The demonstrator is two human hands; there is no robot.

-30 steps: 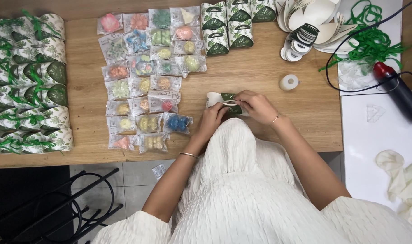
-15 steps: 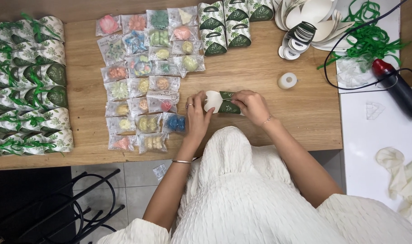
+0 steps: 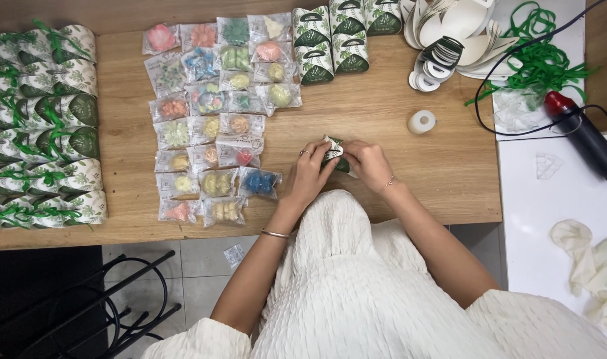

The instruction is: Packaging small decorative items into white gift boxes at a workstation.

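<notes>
Both hands on a small leaf-printed box at the near middle of the table.

I see my left hand (image 3: 308, 174) and right hand (image 3: 368, 163) closed on the green-and-white gift box (image 3: 334, 152), fingers pinching its folded top between them. Clear packets of coloured soaps (image 3: 213, 119) lie just left; a roll of tape (image 3: 421, 121) sits to the far right, finished ribboned boxes (image 3: 44, 126) at the far left edge.

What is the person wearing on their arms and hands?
The arms are bare below short, cream-white sleeves of crinkly, textured cloth. The left hand has a thin ring on one of its fingers, and a slim metal bangle circles that forearm. The right hand has a fine, thin bracelet at the wrist. No gloves on either hand.
</notes>
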